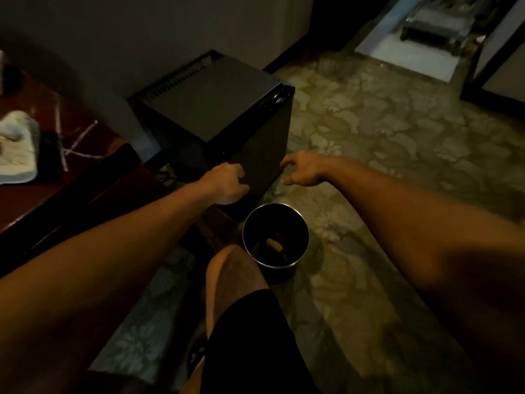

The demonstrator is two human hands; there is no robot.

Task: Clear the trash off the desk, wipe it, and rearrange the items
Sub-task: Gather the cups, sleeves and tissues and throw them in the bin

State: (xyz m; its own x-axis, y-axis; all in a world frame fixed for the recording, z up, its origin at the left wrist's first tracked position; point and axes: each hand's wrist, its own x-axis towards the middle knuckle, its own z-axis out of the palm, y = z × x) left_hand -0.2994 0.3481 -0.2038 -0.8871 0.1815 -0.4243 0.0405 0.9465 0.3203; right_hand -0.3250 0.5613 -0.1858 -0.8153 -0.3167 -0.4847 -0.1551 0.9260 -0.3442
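Both hands hover above a round bin (275, 237) on the patterned carpet (383, 132), in front of a black mini fridge (216, 103): the left hand (227, 183) has its fingers curled in with nothing seen in them, and the right hand (304, 170) hangs with loose, spread fingers, holding nothing. Down in the bin, below and between the hands and well apart from both, lies a small tan scrap (274, 244). Off to the left the reddish desk (85, 177) carries a white cloth (17, 149) beside a dark object too dim to make out.
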